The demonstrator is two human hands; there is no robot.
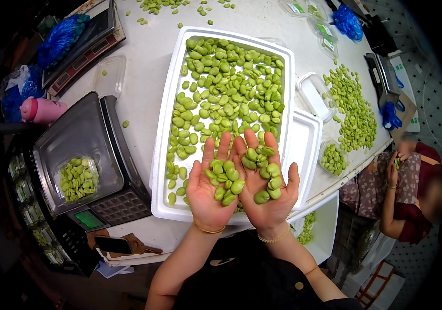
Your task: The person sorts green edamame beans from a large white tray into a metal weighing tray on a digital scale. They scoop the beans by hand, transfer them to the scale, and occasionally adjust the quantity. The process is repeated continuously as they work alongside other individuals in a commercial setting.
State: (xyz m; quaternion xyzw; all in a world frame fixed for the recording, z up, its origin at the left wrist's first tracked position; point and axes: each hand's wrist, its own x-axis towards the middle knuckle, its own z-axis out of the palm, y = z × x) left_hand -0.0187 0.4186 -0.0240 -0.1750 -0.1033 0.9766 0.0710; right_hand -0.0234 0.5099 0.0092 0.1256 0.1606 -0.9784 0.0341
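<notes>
Both palms face up, side by side, over the near end of a white foam tray (158, 155). In my left hand (201, 197) rests a small heap of shelled green broad beans (225, 176). My right hand (265, 211) carries another loose group of broad beans (273, 170) on its palm and fingers. Fingers are spread and slightly cupped, and the two hands touch along their inner edges. Below them, many broad beans (225, 85) lie loose in the tray, thickest toward its far end. My hands hide part of the tray's near end.
Left stands a digital scale (106, 162) bearing a plastic punnet of beans (77, 178). A phone (113, 245) lies near the table edge. Right are a foam lid (306, 155), an empty clear punnet (316, 95), a filled punnet (333, 159) and a bean pile (352, 112). Another person (403, 190) sits beyond, holding beans.
</notes>
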